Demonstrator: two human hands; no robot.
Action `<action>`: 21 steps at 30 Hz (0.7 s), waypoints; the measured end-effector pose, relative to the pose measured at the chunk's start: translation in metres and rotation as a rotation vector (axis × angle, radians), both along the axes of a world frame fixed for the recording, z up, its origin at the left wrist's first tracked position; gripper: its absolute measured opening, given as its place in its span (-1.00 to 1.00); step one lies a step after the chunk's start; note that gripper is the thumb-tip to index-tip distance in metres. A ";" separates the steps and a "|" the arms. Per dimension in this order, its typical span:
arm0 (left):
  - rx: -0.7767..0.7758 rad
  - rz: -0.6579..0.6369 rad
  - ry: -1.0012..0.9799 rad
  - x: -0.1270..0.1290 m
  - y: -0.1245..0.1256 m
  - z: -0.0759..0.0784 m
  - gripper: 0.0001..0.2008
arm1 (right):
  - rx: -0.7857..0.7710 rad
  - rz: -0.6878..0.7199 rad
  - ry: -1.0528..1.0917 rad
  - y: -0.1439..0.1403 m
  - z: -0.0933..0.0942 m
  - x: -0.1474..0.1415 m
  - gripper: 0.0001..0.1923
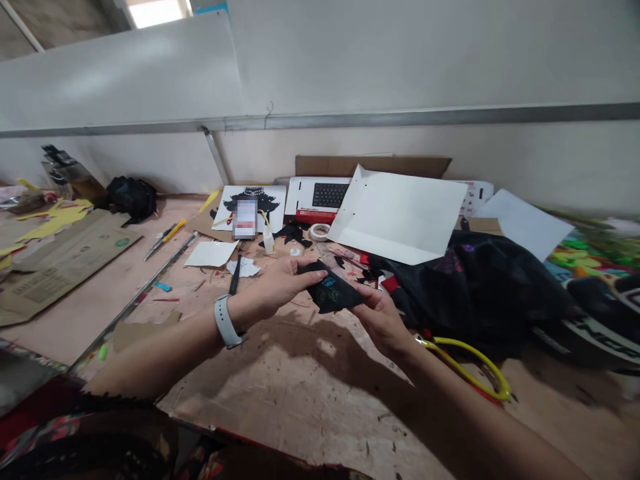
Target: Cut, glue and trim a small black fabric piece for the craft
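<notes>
Between my two hands, above the wooden table (260, 387), a small piece of black fabric (330, 292) with blue-green markings is held. My left hand (280, 285) pinches its upper left edge, thumb on top. At its right corner my right hand (377, 313) grips it between thumb and fingers. Beyond my left hand stand a small white glue bottle (269, 240) and a phone (245, 220), which leans on a white sheet with a black cut-out design (270, 200). A roll of tape (319, 231) lies just past the fabric.
A large white sheet (400, 213) leans on a keyboard box (305, 200) by the wall. To the right are a heap of black cloth (465, 287) and yellow-handled scissors (475, 373). Farther left lie a craft knife (165, 237), a metal strip (145, 293) and flattened cardboard (60, 267).
</notes>
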State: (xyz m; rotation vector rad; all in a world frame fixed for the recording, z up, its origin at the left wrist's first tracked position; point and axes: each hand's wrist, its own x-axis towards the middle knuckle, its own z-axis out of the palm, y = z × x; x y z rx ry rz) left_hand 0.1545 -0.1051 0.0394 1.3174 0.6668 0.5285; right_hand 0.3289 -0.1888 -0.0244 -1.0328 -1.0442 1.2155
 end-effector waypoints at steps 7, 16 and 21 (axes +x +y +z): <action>-0.072 0.009 -0.031 -0.001 0.000 -0.001 -0.80 | -0.001 0.007 0.002 0.000 -0.005 0.002 -0.60; -0.055 -0.002 0.008 -0.004 0.001 -0.013 -0.74 | -0.013 -0.003 -0.022 0.000 -0.003 0.002 -0.68; -0.058 0.037 -0.008 -0.004 0.002 -0.019 -0.74 | 0.002 -0.003 -0.037 0.001 -0.006 0.003 -0.76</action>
